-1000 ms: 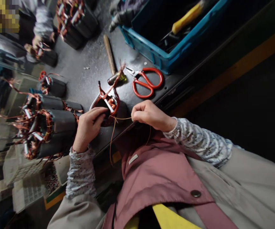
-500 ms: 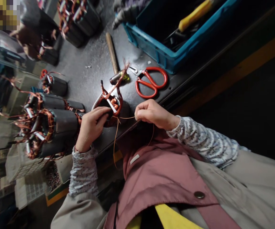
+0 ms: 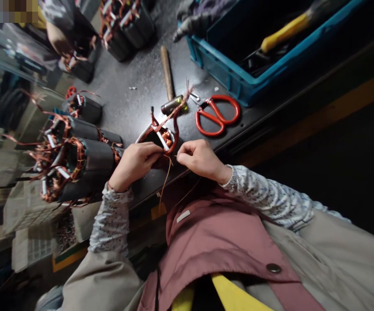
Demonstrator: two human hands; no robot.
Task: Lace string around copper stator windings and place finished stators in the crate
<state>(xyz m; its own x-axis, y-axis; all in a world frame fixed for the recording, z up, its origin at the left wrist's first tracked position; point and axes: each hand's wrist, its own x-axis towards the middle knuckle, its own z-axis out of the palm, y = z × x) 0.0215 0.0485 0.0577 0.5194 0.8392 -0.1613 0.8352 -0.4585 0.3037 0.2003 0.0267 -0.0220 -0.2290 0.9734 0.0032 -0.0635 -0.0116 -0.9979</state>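
A motor stator (image 3: 174, 137) stands at the bench edge, with copper windings, white sleeves and a bundle of bare wire ends sticking up. My left hand (image 3: 135, 165) is closed on the near left side of its winding, thumb and fingers pressed together there. Just right of the stator, my right hand (image 3: 204, 160) pinches a thin orange-brown lacing cord (image 3: 165, 185). The cord loops at the winding's near edge, and one tail hangs below the bench edge. Past the stator lie red-handled scissors (image 3: 217, 115) and a wooden-handled hammer (image 3: 167, 73).
Several finished-looking stators (image 3: 99, 157) lie stacked to the left, and more stators (image 3: 128, 32) stand at the back. A blue crate (image 3: 226, 71) at the back right holds a yellow-handled tool (image 3: 286, 32). Grey gloves (image 3: 191, 26) lie beside it. Another person's arm (image 3: 59, 39) is at upper left.
My right hand has moved in toward the stator, and the cord stretch between hand and winding is shorter. My left hand stays at the winding. The camera view has shifted.
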